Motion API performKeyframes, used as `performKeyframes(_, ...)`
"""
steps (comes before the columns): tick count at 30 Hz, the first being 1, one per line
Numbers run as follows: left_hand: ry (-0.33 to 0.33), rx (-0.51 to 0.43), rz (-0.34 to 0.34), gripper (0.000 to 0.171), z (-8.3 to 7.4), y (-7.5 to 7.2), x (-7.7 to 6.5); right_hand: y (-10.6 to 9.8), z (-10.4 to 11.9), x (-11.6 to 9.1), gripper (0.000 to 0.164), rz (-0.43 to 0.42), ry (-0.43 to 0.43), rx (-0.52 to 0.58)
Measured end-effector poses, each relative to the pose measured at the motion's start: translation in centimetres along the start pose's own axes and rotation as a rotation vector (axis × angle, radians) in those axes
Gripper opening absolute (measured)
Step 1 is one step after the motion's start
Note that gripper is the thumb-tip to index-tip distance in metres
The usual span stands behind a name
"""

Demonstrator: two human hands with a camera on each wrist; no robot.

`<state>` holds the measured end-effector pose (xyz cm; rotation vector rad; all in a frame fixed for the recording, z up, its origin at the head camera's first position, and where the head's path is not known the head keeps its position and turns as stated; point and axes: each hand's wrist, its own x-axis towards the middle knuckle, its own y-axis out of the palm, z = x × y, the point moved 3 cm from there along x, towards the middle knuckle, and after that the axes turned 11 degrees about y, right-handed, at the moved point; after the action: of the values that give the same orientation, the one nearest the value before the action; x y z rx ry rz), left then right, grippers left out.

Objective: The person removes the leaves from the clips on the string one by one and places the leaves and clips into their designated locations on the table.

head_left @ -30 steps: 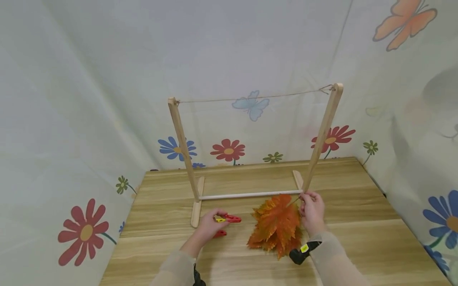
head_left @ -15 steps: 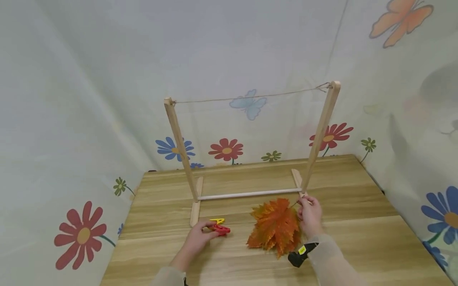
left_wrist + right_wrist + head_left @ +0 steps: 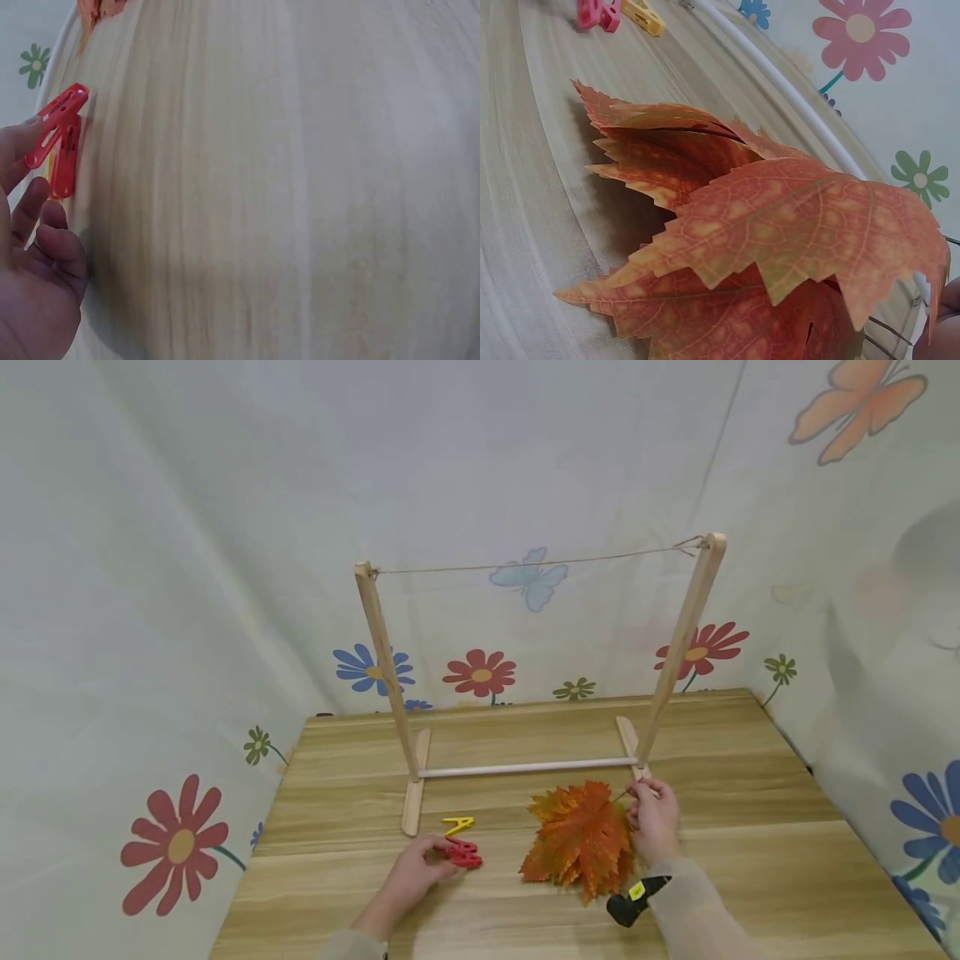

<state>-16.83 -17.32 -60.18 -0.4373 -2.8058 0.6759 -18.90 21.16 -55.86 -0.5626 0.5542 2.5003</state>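
Note:
My left hand [image 3: 412, 872] pinches a red clothespin [image 3: 66, 105] between thumb and finger, low over the wooden table. Close beside it is a second red clothespin [image 3: 65, 165], overlapped by the first in the left wrist view. A yellow clothespin [image 3: 458, 824] lies just beyond the fingertips, apart from them in the head view. With its fingertips my right hand [image 3: 655, 820] grips the thin stems of several orange-red artificial maple leaves [image 3: 581, 839]. These leaves lie stacked to the left of that hand, their tips spreading toward the table's near side.
Behind the hands stands a wooden frame with two posts [image 3: 681, 647], a string [image 3: 465, 567] between their tops and a white rod [image 3: 525, 768] low down. The right foot touches or nearly touches my right fingers. A flower-printed cloth [image 3: 480, 460] surrounds the table [image 3: 750, 827].
My left hand has drawn back toward the near left with the red clothespins. The yellow clothespin, at its fingers before, now lies apart. The leaves and right hand have shifted slightly nearer.

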Motion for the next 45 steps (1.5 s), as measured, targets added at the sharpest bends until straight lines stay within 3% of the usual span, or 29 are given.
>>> performKeyframes(7,0.054,0.019,0.001,0.027,0.6,0.4,-0.9,-0.3,-0.3,0.1,0.014,0.004,0.009,-0.003)
performKeyframes(14,-0.058,0.047,0.001,0.035,1.7,0.0,-1.8,-0.7,-0.7,0.2,0.017,0.022,0.018,-0.007)
performKeyframes(26,-0.046,0.190,-0.078,0.031,1.7,0.1,-2.0,-1.6,-1.5,0.7,0.026,0.055,0.056,-0.051)
performKeyframes(32,-0.053,0.189,-0.097,0.031,1.7,0.4,-2.0,-1.9,-1.7,0.9,0.036,0.065,0.077,-0.086)
performKeyframes(40,-0.059,0.199,-0.105,0.032,1.7,0.5,-2.0,-2.4,-1.8,0.9,0.030,0.080,0.128,-0.109)
performKeyframes(45,-0.060,0.148,-0.123,0.035,1.6,0.5,-2.1,-2.6,-1.8,0.9,0.024,0.079,0.145,-0.108)
